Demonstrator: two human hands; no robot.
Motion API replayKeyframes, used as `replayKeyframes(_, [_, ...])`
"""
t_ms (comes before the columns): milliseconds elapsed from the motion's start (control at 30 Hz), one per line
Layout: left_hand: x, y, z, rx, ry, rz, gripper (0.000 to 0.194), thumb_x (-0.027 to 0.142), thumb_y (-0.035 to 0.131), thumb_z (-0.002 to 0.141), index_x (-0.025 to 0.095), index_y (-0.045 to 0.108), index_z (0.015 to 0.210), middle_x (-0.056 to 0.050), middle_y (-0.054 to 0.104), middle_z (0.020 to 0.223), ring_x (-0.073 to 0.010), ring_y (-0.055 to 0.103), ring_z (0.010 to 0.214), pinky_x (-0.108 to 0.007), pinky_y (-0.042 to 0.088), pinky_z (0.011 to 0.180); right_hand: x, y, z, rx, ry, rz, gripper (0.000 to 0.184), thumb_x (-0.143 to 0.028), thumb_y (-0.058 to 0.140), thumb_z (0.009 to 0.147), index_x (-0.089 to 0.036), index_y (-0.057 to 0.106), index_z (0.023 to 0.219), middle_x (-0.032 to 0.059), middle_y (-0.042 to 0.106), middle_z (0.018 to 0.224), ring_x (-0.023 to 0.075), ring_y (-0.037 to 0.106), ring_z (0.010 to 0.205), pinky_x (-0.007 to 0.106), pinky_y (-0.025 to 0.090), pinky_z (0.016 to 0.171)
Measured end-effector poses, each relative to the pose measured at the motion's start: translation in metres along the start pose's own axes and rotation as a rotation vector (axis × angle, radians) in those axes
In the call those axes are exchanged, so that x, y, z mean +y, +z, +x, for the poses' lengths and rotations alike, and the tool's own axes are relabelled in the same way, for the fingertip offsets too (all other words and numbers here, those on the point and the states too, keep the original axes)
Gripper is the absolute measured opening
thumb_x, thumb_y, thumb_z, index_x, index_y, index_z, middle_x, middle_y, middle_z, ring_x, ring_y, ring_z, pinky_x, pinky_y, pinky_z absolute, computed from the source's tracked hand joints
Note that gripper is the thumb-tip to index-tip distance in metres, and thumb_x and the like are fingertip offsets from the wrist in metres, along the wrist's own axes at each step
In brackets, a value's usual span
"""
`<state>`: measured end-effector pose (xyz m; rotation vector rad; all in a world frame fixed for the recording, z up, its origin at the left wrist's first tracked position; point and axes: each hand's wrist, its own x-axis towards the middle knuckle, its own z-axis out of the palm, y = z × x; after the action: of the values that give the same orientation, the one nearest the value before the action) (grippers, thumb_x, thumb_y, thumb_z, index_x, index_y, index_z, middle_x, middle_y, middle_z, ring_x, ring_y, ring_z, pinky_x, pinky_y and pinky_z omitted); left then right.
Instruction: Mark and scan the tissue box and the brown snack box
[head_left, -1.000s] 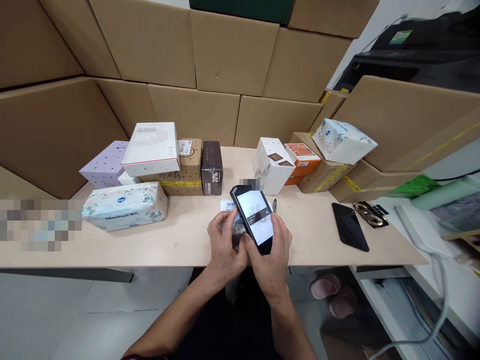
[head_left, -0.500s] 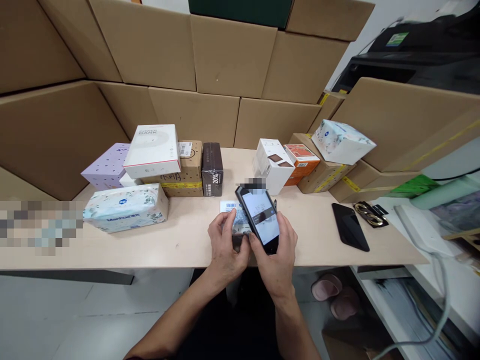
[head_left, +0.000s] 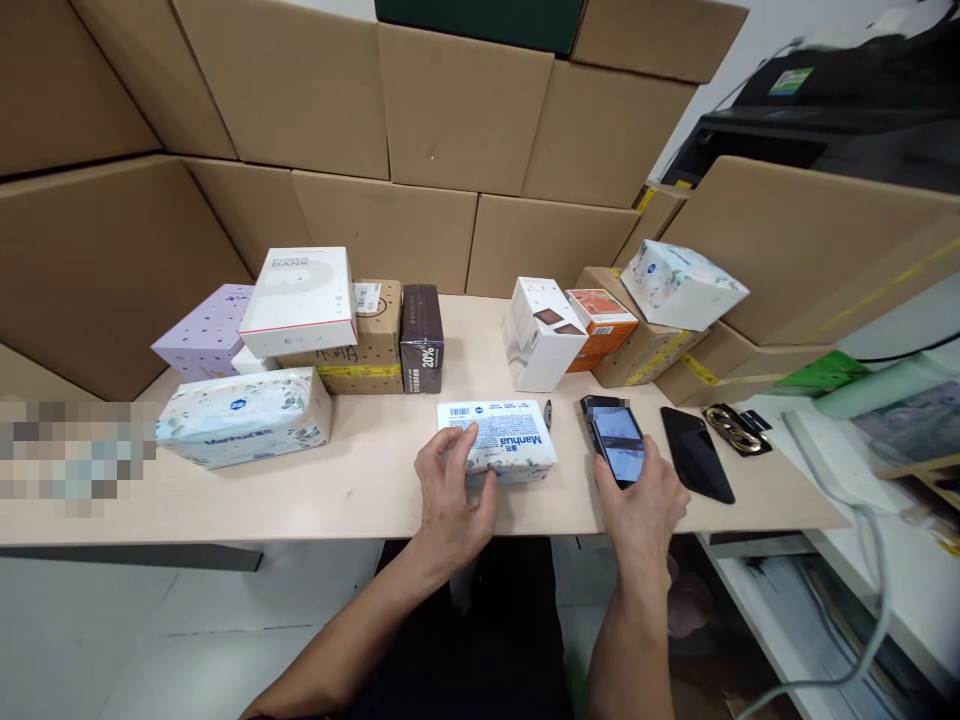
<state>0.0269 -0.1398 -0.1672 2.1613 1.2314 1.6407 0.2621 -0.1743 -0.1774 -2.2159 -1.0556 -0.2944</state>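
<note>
My left hand (head_left: 456, 490) lies on a pack of tissues (head_left: 514, 440) at the middle of the table. Its fingers are on the pack's left top, and the thumb presses the near side. White and blue, the pack is printed "Manhua" and faces upside down to me. To the right, my right hand (head_left: 646, 505) grips a black-cased smartphone (head_left: 622, 445) by its lower end, thumb on one side and fingers on the other. The phone's screen is lit. A small dark object (head_left: 548, 412) pokes out behind the pack, partly hidden.
At left stand a larger tissue pack (head_left: 244, 420), a power bank box (head_left: 300, 300), a purple box (head_left: 202, 335) and a dark brown box (head_left: 422, 340). At right are a white box (head_left: 544, 335), an orange box (head_left: 604, 315), a black phone (head_left: 697, 455) and a coiled cable (head_left: 735, 430).
My right hand has carried the smartphone from above the tissue pack down and right, near the black phone. The pack now shows whole. My left hand has hardly moved.
</note>
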Motion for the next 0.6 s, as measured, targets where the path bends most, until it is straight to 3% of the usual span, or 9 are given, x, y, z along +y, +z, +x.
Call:
replayKeyframes(200, [0.0,-0.002,0.0,-0.034,0.004,0.004,0.07,0.013,0.059,0.088,0.026,0.033,0.152,-0.015,0.044,0.131,-0.0282,0.046,0.127,-0.048,0.046,0.104,0.009,0.012,0.003,-0.026,-0.012,0.022,0.075,-0.058,0.059,0.081,-0.013,0.053,0.141,0.0241,0.059,0.119,0.043,0.052,0.112,0.066,0.039,0.092])
replayKeyframes(333, [-0.001,-0.003,-0.001,-0.039,-0.021,-0.024,0.069,0.011,0.055,0.088,0.026,0.032,0.152,-0.015,0.044,0.132,-0.0284,0.046,0.128,-0.049,0.046,0.105,0.002,0.006,0.002,0.042,-0.06,0.005,0.079,-0.067,0.057,0.083,-0.012,0.053,0.14,0.0298,0.047,0.139,0.0486,0.041,0.129,0.076,0.03,0.097])
replayKeyframes(400, [-0.001,-0.003,-0.002,-0.035,-0.036,-0.048,0.068,0.01,0.052,0.088,0.026,0.033,0.152,-0.014,0.044,0.132,-0.028,0.045,0.129,-0.048,0.046,0.104,-0.01,-0.005,0.002,0.039,-0.146,0.091,0.081,-0.069,0.056,0.084,-0.016,0.049,0.144,0.0273,0.041,0.148,0.046,0.035,0.136,0.074,0.029,0.102])
replayKeyframes(433, [-0.002,-0.003,-0.003,-0.03,-0.044,-0.062,0.067,0.009,0.051,0.088,0.026,0.033,0.151,-0.014,0.044,0.133,-0.0278,0.045,0.129,-0.047,0.046,0.104,-0.017,-0.012,0.004,-0.015,-0.21,0.176,0.08,-0.068,0.057,0.085,-0.019,0.045,0.147,0.0243,0.041,0.15,0.0422,0.038,0.136,0.071,0.032,0.104])
replayKeyframes(500, [-0.003,-0.002,-0.003,-0.016,-0.064,-0.093,0.066,0.008,0.048,0.088,0.026,0.035,0.15,-0.014,0.045,0.133,-0.0271,0.046,0.129,-0.046,0.047,0.103,-0.034,-0.023,0.009,-0.264,-0.338,0.364,0.081,-0.061,0.062,0.085,-0.027,0.035,0.153,0.0171,0.039,0.154,0.0325,0.051,0.126,0.057,0.045,0.101])
replayKeyframes(567, [-0.005,-0.002,-0.004,0.005,-0.083,-0.129,0.066,0.006,0.045,0.087,0.026,0.036,0.149,-0.013,0.045,0.133,-0.0263,0.046,0.128,-0.045,0.047,0.103,-0.051,-0.029,0.017,-0.538,-0.432,0.464,0.084,-0.055,0.068,0.083,-0.033,0.03,0.155,0.0135,0.028,0.163,0.0264,0.059,0.117,0.048,0.052,0.095])
replayKeyframes(600, [-0.006,-0.002,-0.004,0.018,-0.091,-0.147,0.066,0.006,0.044,0.087,0.026,0.037,0.149,-0.013,0.045,0.133,-0.0259,0.047,0.127,-0.045,0.047,0.102,-0.059,-0.028,0.021,-0.641,-0.479,0.48,0.088,-0.052,0.072,0.081,-0.034,0.028,0.156,0.0128,0.023,0.165,0.027,0.057,0.122,0.047,0.052,0.097])
